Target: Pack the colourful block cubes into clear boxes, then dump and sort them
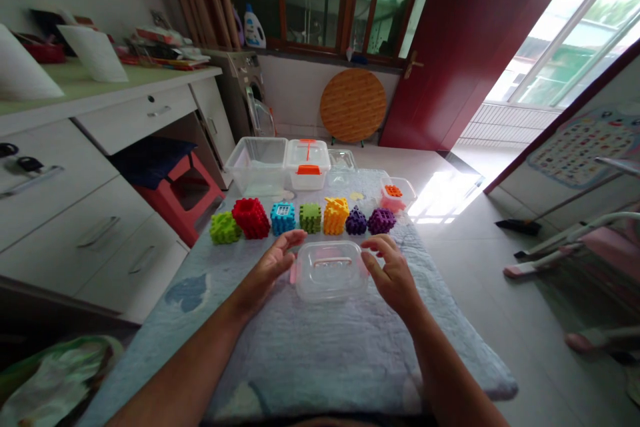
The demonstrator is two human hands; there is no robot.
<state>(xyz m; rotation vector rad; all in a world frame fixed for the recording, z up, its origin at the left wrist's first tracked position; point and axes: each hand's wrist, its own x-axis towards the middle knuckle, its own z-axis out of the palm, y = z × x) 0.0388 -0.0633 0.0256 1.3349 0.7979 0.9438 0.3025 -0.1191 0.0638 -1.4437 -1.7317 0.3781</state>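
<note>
Clear container (333, 285), centre frame: we poise left hand (273, 260) and right hand (393, 270), empty, loosely curved, beside its ends; even pressure should steady it.

Mid-frame, my left hand (273, 261) and right hand (393, 272) curve loosely at either side of a clear handled lid (331, 283). Above, I see 7 coloured blocks (310, 218) in a row, an orange-clipped box (307, 167) farther up.

The nearest box (331, 285) lies before the blocks (311, 218).
</note>
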